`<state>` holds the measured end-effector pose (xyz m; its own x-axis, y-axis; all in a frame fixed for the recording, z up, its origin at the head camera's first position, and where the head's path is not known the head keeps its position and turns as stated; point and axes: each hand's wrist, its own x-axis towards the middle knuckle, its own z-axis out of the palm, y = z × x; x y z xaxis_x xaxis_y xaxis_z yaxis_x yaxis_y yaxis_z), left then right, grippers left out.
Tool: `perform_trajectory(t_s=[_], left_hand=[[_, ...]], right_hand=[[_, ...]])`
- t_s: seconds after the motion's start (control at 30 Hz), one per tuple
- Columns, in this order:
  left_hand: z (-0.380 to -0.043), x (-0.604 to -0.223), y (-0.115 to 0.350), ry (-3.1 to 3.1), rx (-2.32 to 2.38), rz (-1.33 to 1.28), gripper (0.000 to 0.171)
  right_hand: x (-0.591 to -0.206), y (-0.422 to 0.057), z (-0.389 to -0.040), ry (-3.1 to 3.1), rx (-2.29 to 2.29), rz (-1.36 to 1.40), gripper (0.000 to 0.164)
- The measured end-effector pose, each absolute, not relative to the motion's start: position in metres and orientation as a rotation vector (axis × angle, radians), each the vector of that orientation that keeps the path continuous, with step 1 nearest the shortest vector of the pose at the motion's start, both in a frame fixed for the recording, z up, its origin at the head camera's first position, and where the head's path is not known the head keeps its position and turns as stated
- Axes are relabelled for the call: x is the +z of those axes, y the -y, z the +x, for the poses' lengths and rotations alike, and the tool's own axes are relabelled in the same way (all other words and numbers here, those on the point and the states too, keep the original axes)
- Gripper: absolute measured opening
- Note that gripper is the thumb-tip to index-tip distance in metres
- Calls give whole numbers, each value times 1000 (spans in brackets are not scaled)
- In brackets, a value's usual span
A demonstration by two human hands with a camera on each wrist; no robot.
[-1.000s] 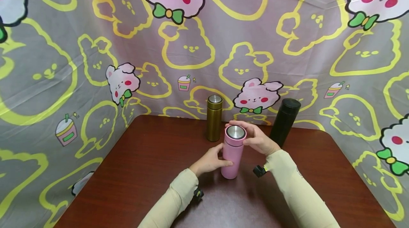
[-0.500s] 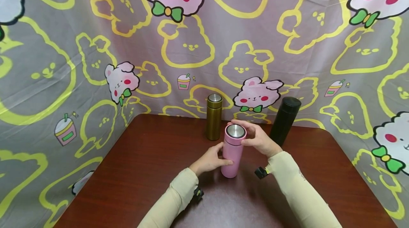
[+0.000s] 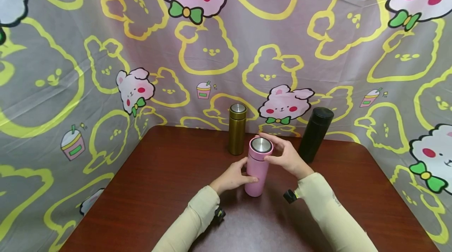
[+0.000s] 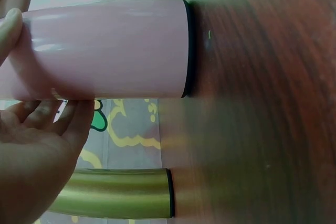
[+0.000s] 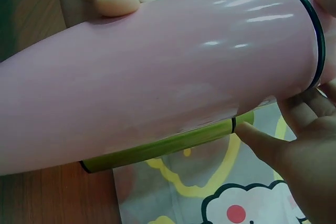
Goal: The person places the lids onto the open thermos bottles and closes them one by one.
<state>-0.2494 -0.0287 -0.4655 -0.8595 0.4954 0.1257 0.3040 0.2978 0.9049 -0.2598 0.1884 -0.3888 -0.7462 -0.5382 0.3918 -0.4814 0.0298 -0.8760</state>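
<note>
A pink thermos bottle point(image 3: 256, 173) with a silver-topped pink lid point(image 3: 261, 145) stands upright on the table. My left hand point(image 3: 231, 177) grips the bottle's body from the left, thumb across its front. Around the lid from the right, my right hand point(image 3: 287, 157) has its thumb at the front and its fingers behind, partly hidden. In the left wrist view, the bottle's black-edged base point(image 4: 187, 50) meets the wood. A dark ring point(image 5: 315, 35) marks the seam below the lid in the right wrist view.
Behind the pink bottle stands a gold thermos point(image 3: 237, 132). To the right, past my right hand, is a black thermos point(image 3: 316, 134). The reddish-brown table point(image 3: 169, 161) meets a cartoon-printed cloth point(image 3: 212, 59) along its back and sides.
My right hand has turned a little around the lid: its thumb has slid left across the front and its wrist has swung slightly right. The left hand and the bottle's body have stayed in place.
</note>
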Motion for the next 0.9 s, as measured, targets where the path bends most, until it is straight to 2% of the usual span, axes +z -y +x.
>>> perform_trajectory(t_s=[0.63, 0.9], left_hand=[[-250, -467, 29, -2422, 1582, 754, 56], [-250, -466, 28, -2410, 1580, 741, 53]], right_hand=[[-383, -181, -242, -2527, -1820, -1023, 65], [-395, -186, -257, -2179, -1941, -1115, 65]])
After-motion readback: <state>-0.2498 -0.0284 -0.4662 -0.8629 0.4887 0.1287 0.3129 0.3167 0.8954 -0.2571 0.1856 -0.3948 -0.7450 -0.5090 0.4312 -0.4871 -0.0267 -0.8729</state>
